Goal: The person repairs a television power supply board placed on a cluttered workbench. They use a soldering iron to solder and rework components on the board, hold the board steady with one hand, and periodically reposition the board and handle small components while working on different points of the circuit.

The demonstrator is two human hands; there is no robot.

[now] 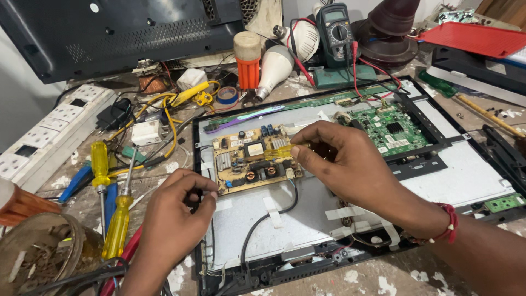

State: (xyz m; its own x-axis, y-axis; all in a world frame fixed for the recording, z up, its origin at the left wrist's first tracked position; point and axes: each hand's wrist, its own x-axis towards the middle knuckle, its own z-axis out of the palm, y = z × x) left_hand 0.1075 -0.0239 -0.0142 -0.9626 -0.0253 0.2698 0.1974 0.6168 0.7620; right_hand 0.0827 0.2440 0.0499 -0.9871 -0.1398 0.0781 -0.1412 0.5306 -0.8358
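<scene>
- The flat-panel set (350,219) lies face down at frame centre with its rear cover already off; the metal back plate and both boards are exposed.
- My right hand (342,159) pinches a yellow-handled screwdriver (276,152), fingers closed on the handle, over the right edge of the tan power board (249,159) at centre.
- My left hand (175,211) rests at the panel's left edge, lower left of centre, fingers curled closed on something small and dark; I cannot tell what it is.
- Judgement: disassembly is well advanced. The power board still sits on the plate with its black cable (263,219) attached, and the green main board (389,129), upper right of centre, still sits on the plate, so board-level work appears to be left.
- Surface: a paint-spattered workbench (383,279), crowded.
- Left of frame: two more yellow-handled screwdrivers (109,203) and a white power strip (49,131).
- Top of frame: a multimeter (335,30) with red leads, lamp bulbs (274,68), a dark rear cover (109,33) leaning upright.
- Upper right: a red tray (476,38).
</scene>
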